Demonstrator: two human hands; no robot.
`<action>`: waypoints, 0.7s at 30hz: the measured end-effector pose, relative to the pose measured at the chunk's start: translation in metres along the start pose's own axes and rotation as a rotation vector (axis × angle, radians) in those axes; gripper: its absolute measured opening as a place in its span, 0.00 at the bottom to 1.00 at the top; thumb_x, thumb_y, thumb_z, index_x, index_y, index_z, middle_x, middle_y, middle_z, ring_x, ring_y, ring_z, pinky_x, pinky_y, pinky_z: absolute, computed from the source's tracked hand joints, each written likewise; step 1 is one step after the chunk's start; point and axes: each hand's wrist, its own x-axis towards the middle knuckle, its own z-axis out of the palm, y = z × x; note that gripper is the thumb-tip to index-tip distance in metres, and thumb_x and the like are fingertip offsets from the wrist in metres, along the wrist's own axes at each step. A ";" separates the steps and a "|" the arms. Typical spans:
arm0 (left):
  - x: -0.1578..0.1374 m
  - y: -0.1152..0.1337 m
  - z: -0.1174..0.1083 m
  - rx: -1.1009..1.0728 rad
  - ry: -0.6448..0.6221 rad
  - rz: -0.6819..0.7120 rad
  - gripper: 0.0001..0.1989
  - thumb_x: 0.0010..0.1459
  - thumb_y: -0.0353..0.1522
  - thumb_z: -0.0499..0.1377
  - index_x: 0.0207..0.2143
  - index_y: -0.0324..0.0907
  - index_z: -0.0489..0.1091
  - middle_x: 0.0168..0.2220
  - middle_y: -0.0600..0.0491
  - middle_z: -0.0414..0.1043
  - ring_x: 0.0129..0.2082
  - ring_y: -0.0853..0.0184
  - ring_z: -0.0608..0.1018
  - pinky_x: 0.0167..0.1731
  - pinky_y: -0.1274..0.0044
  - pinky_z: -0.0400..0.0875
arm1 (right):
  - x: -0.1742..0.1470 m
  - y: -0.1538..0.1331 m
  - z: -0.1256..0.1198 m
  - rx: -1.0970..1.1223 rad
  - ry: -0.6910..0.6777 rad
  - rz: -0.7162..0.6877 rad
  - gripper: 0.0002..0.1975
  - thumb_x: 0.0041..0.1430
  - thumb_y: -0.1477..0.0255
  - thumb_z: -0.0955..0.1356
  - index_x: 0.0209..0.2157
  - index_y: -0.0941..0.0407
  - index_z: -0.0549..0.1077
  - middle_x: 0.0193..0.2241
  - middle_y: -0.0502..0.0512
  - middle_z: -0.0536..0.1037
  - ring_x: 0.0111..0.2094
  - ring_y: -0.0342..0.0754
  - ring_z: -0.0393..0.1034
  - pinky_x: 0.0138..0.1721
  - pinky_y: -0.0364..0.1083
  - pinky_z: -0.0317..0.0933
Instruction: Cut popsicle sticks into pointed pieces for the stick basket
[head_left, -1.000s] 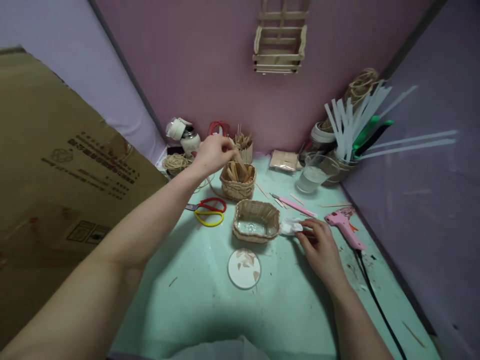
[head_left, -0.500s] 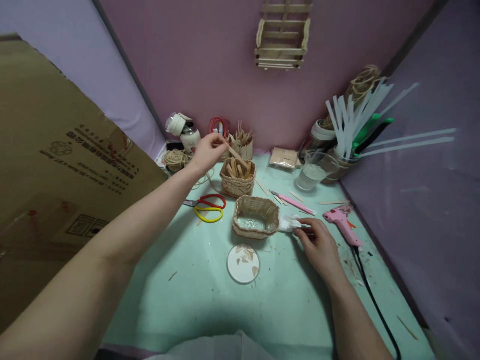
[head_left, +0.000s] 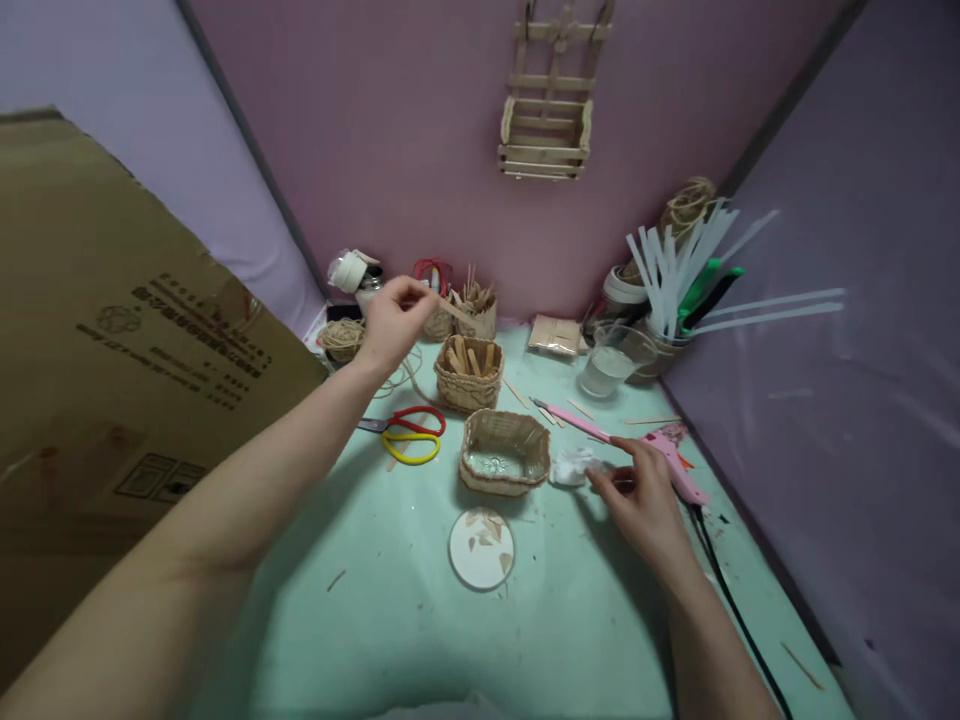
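My left hand (head_left: 397, 318) pinches one end of a flat wooden craft stick (head_left: 456, 312). The stick slants over a small woven basket (head_left: 469, 388) that holds several more craft sticks (head_left: 469, 357). My right hand (head_left: 641, 500) hovers low over the table at the right, fingers apart and nothing visible in them. Its thumb is close to a crumpled white tissue (head_left: 573, 467); whether they touch, I cannot tell. The index finger overlaps the end of a pink craft knife (head_left: 571, 416). Between the hands stands a second woven basket (head_left: 504, 480) with a see-through bottom.
Red-and-yellow scissors (head_left: 412, 447) lie at the left. A white round lid (head_left: 481, 570) carries wood chips. Behind my right hand lie a pink glue gun (head_left: 679, 470) and its cord; a plastic cup (head_left: 607, 370) stands further back. A cardboard sheet (head_left: 165, 400) borders the left side.
My left hand has raised the craft stick slightly away from the sticks in the basket. My right hand has come off the tissue, its index finger now by the knife's end. The view has tilted up.
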 end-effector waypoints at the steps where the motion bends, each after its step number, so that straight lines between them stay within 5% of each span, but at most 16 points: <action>1: 0.000 0.000 -0.001 0.014 -0.024 0.027 0.02 0.47 0.29 0.60 0.23 0.40 0.70 0.28 0.54 0.71 0.31 0.69 0.72 0.34 0.76 0.66 | 0.001 -0.001 -0.001 0.005 0.008 0.000 0.20 0.56 0.60 0.67 0.48 0.55 0.66 0.48 0.61 0.64 0.26 0.43 0.70 0.31 0.49 0.69; 4: 0.005 0.003 -0.010 0.003 -0.101 0.090 0.03 0.45 0.28 0.61 0.22 0.41 0.70 0.31 0.54 0.72 0.34 0.68 0.73 0.37 0.76 0.66 | 0.003 -0.008 -0.005 0.031 0.042 -0.005 0.17 0.57 0.61 0.66 0.45 0.55 0.68 0.47 0.59 0.64 0.28 0.44 0.71 0.29 0.48 0.70; 8: 0.012 0.011 -0.044 -0.284 0.404 -0.009 0.03 0.50 0.28 0.59 0.25 0.42 0.67 0.26 0.57 0.69 0.28 0.72 0.72 0.31 0.80 0.67 | -0.003 -0.036 -0.017 -0.015 0.200 -0.123 0.14 0.58 0.65 0.67 0.45 0.55 0.69 0.47 0.59 0.64 0.29 0.44 0.70 0.32 0.49 0.69; 12: -0.014 0.018 -0.081 -0.699 0.458 -0.225 0.06 0.48 0.27 0.60 0.25 0.42 0.63 0.27 0.57 0.71 0.28 0.72 0.74 0.29 0.80 0.69 | -0.030 -0.094 -0.019 -0.101 0.353 -0.318 0.08 0.58 0.72 0.67 0.41 0.54 0.70 0.38 0.57 0.70 0.33 0.48 0.68 0.35 0.49 0.66; 14: -0.036 0.018 -0.094 -0.823 0.467 -0.342 0.07 0.47 0.27 0.60 0.25 0.43 0.62 0.24 0.60 0.69 0.26 0.73 0.74 0.29 0.81 0.70 | -0.047 -0.127 -0.004 0.001 0.084 -0.457 0.05 0.61 0.76 0.64 0.37 0.51 0.69 0.29 0.52 0.72 0.29 0.47 0.68 0.28 0.45 0.64; 16: -0.057 0.018 -0.103 -0.887 0.487 -0.464 0.07 0.46 0.28 0.60 0.26 0.44 0.63 0.22 0.61 0.68 0.24 0.75 0.73 0.28 0.83 0.70 | -0.056 -0.156 0.022 0.055 -0.279 -0.544 0.06 0.63 0.74 0.62 0.40 0.51 0.70 0.30 0.54 0.73 0.29 0.48 0.68 0.27 0.45 0.64; 18: -0.073 0.018 -0.108 -0.923 0.497 -0.558 0.07 0.45 0.29 0.61 0.26 0.44 0.63 0.22 0.62 0.67 0.21 0.77 0.71 0.25 0.84 0.69 | -0.056 -0.179 0.054 -0.098 -0.468 -0.523 0.07 0.65 0.72 0.62 0.38 0.54 0.72 0.31 0.55 0.74 0.32 0.49 0.70 0.31 0.47 0.65; 21: -0.093 0.021 -0.112 -1.008 0.441 -0.651 0.07 0.44 0.29 0.61 0.27 0.44 0.64 0.22 0.62 0.66 0.20 0.77 0.69 0.22 0.84 0.66 | -0.037 -0.200 0.101 -0.384 -0.574 -0.503 0.08 0.65 0.75 0.62 0.41 0.57 0.72 0.39 0.59 0.75 0.40 0.50 0.71 0.40 0.47 0.66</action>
